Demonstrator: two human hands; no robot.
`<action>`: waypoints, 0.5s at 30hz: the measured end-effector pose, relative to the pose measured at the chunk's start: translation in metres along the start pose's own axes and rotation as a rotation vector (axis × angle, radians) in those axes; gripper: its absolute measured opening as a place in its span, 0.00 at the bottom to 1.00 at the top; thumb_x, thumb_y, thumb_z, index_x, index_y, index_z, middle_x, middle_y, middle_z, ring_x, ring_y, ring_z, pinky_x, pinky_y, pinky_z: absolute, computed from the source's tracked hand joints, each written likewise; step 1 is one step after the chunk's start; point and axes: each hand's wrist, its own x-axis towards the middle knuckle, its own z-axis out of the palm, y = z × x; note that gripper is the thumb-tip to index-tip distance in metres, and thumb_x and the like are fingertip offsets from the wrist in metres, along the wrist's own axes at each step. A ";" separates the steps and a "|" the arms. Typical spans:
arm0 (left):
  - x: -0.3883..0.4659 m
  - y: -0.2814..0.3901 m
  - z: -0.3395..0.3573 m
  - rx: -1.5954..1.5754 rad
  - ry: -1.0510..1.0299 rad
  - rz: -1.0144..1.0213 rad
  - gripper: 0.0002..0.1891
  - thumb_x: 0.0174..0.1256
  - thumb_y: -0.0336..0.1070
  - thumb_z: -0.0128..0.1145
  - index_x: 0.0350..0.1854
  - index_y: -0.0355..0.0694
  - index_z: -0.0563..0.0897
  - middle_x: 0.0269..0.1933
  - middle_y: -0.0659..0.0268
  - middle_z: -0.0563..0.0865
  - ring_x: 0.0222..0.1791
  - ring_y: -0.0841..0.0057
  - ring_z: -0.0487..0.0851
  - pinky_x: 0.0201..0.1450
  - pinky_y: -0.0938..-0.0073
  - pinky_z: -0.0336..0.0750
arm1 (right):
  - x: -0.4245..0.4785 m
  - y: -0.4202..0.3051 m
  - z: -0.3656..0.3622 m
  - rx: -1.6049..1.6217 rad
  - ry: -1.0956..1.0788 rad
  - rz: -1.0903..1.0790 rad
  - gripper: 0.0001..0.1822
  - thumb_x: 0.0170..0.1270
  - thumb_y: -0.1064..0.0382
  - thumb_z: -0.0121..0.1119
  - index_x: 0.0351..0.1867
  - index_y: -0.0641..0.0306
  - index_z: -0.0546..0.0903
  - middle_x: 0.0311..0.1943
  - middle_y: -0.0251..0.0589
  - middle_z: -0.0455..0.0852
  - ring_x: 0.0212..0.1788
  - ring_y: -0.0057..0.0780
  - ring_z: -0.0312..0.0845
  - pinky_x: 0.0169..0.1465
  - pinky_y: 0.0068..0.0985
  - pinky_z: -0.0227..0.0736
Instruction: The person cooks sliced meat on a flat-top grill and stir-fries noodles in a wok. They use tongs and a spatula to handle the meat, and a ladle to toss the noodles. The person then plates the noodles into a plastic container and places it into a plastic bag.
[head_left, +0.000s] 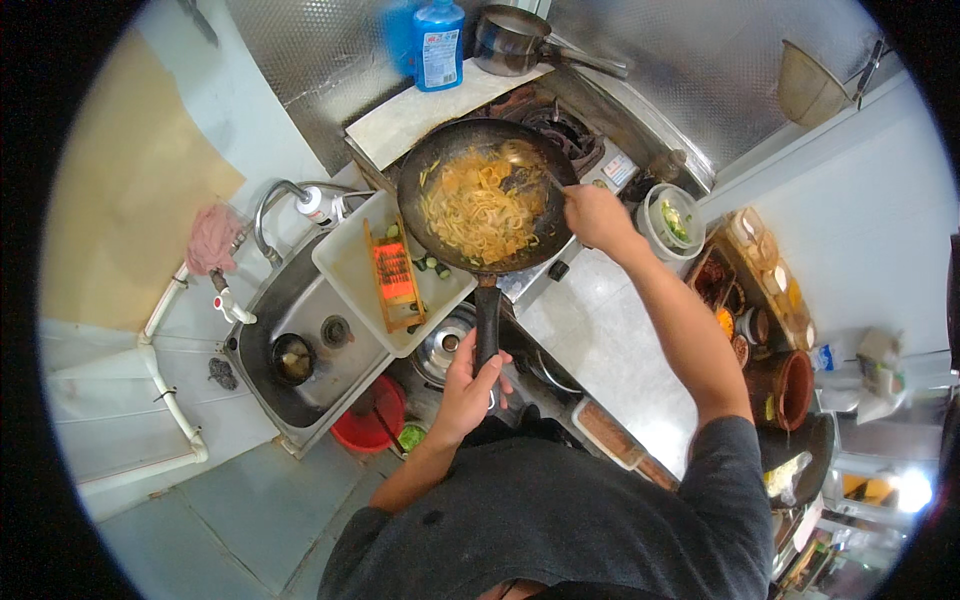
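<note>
A dark frying pan (556, 238) hangs tilted in front of me, over the near side of the gas stove. My left hand (476, 379) grips its black handle (487, 319). Inside lie sauced noodles (480, 202) mixed with bits of green vegetable. At the pan's right rim my right hand (598, 216) is closed around the handle of a metal utensil (519, 152), probably a spoon or ladle. Its head is partly blurred among the noodles on the pan's far right side.
Left of the pan, a white plastic tub (341, 274) with a wood-framed grater (394, 270) and cucumber pieces straddles the sink (300, 405). A burner (566, 135) shows behind the pan. To the right stand a plastic container of greens (673, 221) and seasoning containers (765, 255). A red bucket (367, 420) sits below.
</note>
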 end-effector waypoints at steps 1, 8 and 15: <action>-0.001 0.003 0.002 0.003 0.004 -0.003 0.33 0.83 0.32 0.55 0.84 0.38 0.56 0.55 0.55 0.82 0.34 0.75 0.85 0.28 0.73 0.82 | 0.013 -0.010 0.008 0.039 -0.089 -0.048 0.12 0.66 0.63 0.56 0.39 0.66 0.89 0.37 0.64 0.90 0.43 0.65 0.88 0.52 0.53 0.82; -0.008 0.002 0.000 -0.003 0.054 0.032 0.34 0.83 0.32 0.55 0.84 0.38 0.56 0.55 0.56 0.82 0.34 0.75 0.85 0.27 0.74 0.82 | -0.028 -0.061 -0.074 -0.095 -0.312 -0.248 0.13 0.68 0.62 0.55 0.43 0.61 0.90 0.39 0.58 0.91 0.46 0.60 0.89 0.53 0.52 0.83; 0.003 0.002 0.015 0.027 0.040 0.059 0.31 0.84 0.32 0.52 0.83 0.39 0.59 0.50 0.60 0.83 0.29 0.80 0.82 0.22 0.77 0.78 | -0.032 0.001 -0.062 0.097 -0.282 0.027 0.16 0.66 0.65 0.54 0.45 0.70 0.90 0.37 0.65 0.90 0.45 0.63 0.87 0.51 0.49 0.83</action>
